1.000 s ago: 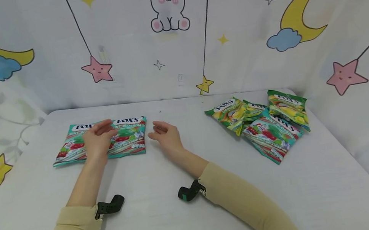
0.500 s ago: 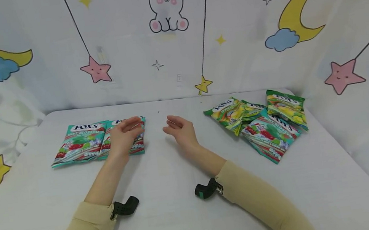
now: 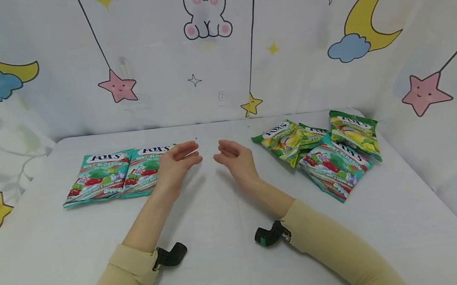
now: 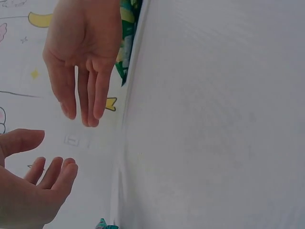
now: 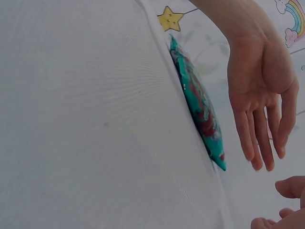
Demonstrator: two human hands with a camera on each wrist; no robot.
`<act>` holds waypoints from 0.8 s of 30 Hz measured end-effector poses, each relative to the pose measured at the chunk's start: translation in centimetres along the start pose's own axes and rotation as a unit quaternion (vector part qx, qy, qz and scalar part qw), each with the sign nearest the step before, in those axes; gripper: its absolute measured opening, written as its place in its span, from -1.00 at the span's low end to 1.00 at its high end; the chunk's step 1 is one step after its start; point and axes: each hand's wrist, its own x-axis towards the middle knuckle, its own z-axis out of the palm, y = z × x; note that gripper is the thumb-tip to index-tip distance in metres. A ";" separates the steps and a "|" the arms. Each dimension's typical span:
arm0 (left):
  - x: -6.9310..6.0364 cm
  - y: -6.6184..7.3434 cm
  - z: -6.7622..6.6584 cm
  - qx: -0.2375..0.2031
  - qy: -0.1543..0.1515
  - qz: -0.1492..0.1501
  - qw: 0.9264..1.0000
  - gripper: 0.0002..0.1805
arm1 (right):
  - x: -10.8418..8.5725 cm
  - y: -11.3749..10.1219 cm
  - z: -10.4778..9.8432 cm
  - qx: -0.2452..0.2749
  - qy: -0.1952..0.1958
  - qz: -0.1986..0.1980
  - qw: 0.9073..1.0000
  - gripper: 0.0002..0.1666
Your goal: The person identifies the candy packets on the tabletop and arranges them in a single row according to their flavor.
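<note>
A teal packet (image 5: 199, 102) on a white surface (image 5: 95, 119); left hand (image 5: 262, 90), fingers extended, apart from right hand (image 5: 294, 220)

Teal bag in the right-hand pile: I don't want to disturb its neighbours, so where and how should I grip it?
Probably pinch the near corner of the teal bag with the right hand, coming from the front: that corner juts free, while green bags crowd the far end.

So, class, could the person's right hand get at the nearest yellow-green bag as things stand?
Probably yes: the right hand holds nothing, and in the head view nothing lies between it and the yellow-green bag.
</note>
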 end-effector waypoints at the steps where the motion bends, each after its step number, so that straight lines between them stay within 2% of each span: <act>1: 0.0 0.0 0.2 0.000 -0.001 -0.001 1.000 -0.49 | 0.0 0.0 -0.2 0.001 0.001 0.000 1.000 -0.39; 8: 0.0 0.2 1.7 -0.002 -0.012 -0.003 1.000 -0.47 | -0.4 -0.1 -1.2 0.005 0.007 -0.008 1.000 -0.41; 15: 0.0 0.4 3.8 -0.014 -0.028 0.002 1.000 -0.49 | -0.8 -0.1 -2.6 0.025 0.022 -0.024 0.999 -0.41; 24: 0.4 0.0 6.1 -0.022 -0.050 0.012 0.998 -0.52 | -1.5 -0.7 -5.0 0.033 0.041 -0.036 0.998 -0.43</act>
